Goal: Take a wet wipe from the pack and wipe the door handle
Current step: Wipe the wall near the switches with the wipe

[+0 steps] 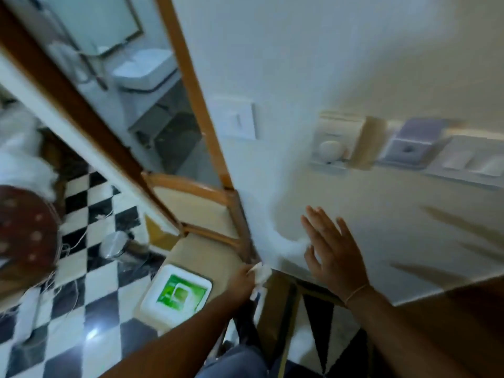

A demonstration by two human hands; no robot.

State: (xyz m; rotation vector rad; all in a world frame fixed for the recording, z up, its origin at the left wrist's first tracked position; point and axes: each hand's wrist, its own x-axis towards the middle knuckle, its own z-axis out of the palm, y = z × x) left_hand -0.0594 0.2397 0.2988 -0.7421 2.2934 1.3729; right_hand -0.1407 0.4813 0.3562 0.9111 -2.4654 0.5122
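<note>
A white wet wipe pack [177, 294] with a green label lies on the beige seat of a wooden chair [191, 214]. My left hand [242, 281] is just right of the pack and pinches a crumpled white wet wipe [260, 276]. A blurred white strip runs up from it towards my right hand [334, 255]. That hand is spread flat with fingers apart in front of the wall, and I cannot tell if its thumb touches the strip. A blurred metal door handle [94, 70] shows on the open door at the upper left, far from both hands.
The brown door edge [81, 118] slants across the left. Behind it is a bathroom with a white basin [144, 72]. Switch plates [240, 121] and sockets [335, 143] line the wall. A steel bin [114, 244] stands on the black-and-white checkered floor.
</note>
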